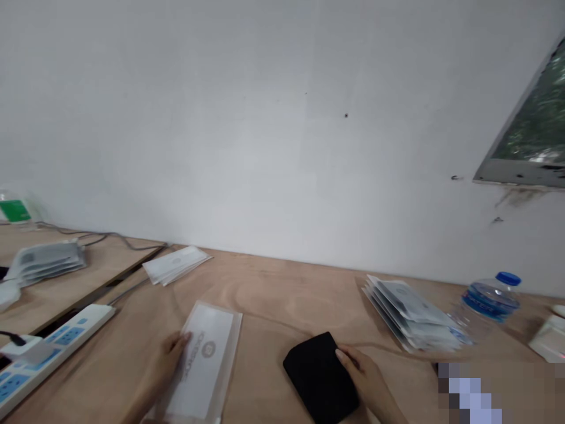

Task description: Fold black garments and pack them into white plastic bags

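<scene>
Pale plywood desk (273,288) below white wall (282,118), silver packets (410,312) stacked at two o'clock, left fingers (182,340) pressed on white sleeve (205,365), right fingers (342,355) on black pouch (318,377).

A white printed packet (205,362) lies flat near a black pouch (318,377).

Two bare human hands and the start of their forearms are all of the body in view, slim and smooth-skinned, without any visible marking. The left hand (170,359) is soft with blur, its narrow fingers running together, while the right hand (366,377) shows more sharply, with long tapering fingers and a smooth oval fingernail (341,355) at one tip. Both slender forearms (392,409) are cut off by the lower edge of the view, so anything worn higher up cannot be seen.
</scene>
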{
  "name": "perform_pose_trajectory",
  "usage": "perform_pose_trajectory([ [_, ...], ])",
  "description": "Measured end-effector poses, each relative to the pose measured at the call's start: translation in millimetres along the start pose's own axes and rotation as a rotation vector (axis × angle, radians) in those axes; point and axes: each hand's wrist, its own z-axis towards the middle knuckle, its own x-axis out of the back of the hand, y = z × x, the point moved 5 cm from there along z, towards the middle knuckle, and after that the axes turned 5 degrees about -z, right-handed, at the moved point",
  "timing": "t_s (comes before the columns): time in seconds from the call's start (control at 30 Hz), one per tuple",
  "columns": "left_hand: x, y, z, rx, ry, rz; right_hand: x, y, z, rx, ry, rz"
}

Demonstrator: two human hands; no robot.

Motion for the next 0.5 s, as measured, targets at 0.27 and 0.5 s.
perform_pose_trajectory([
  [0.27, -21.7, 60.9, 1.0, -0.254, -0.050, 0.142, 3.2, -53.4, -8.5, 0.177, -0.066, -0.300],
  [0.5, -118.1, 194.6, -126.8, -0.663, -0.970, 0.070, -5.8, -138.4, -40.6, 0.631, -0.208, -0.442],
])
